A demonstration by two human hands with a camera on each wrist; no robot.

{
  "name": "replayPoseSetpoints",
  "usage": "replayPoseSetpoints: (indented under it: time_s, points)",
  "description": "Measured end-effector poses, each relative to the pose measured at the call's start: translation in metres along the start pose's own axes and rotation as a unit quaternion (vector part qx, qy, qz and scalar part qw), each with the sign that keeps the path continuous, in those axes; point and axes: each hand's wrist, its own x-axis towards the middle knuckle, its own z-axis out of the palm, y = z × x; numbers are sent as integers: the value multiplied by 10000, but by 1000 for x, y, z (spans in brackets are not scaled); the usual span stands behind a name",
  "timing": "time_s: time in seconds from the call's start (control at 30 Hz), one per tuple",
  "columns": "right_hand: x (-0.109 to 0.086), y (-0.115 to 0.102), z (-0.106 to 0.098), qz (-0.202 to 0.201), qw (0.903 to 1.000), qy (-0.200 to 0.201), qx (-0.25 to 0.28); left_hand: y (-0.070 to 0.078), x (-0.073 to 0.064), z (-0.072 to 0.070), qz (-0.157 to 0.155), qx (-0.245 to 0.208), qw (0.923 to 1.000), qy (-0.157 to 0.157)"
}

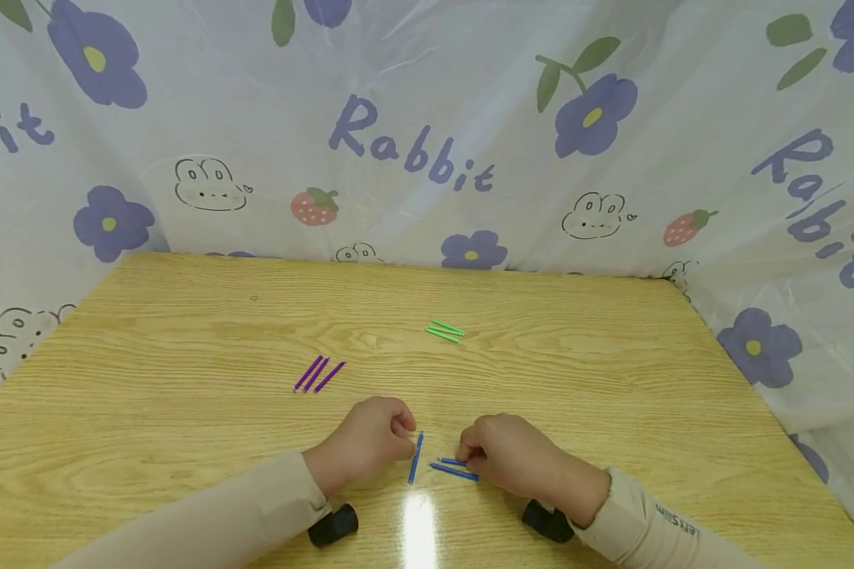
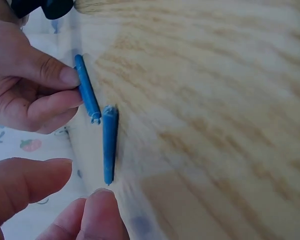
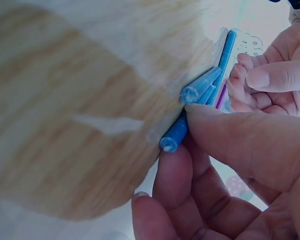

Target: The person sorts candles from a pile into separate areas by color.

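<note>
Close to my left hand (image 1: 373, 438), a slim blue stick like a small candle (image 1: 416, 458) lies on the table, pointing away from me. Thumb and fingers of that hand stand apart with nothing between them, their tips near its end in the left wrist view. My right hand (image 1: 515, 458) pinches another blue candle (image 3: 175, 136) between thumb and index finger, low at the tabletop. Beside it lies a third blue candle (image 1: 455, 472), slanted, its left end toward the first one. The fingers partly cover the pinched candle in the head view.
Three purple candles (image 1: 318, 374) lie slanted side by side, left and beyond my left hand. Farther back, several green candles (image 1: 445, 330) lie in a small group. The wooden table (image 1: 576, 340) ends at a printed curtain (image 1: 413, 79) behind and at the sides.
</note>
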Motion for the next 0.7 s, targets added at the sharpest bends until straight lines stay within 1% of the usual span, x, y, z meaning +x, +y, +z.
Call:
replayPoseSetpoints:
  time_s: [0.23, 0.5, 0.7]
  points:
    - [0, 1, -1, -56, 10000, -28, -1, -1, 2, 4, 74, 194, 9998, -64]
    - [0, 1, 0, -68, 10000, -30, -4, -1, 4, 8, -101, 218, 9996, -133]
    - [0, 1, 0, -84, 10000, -14, -5, 2, 4, 11, 17, 356, 9994, -41]
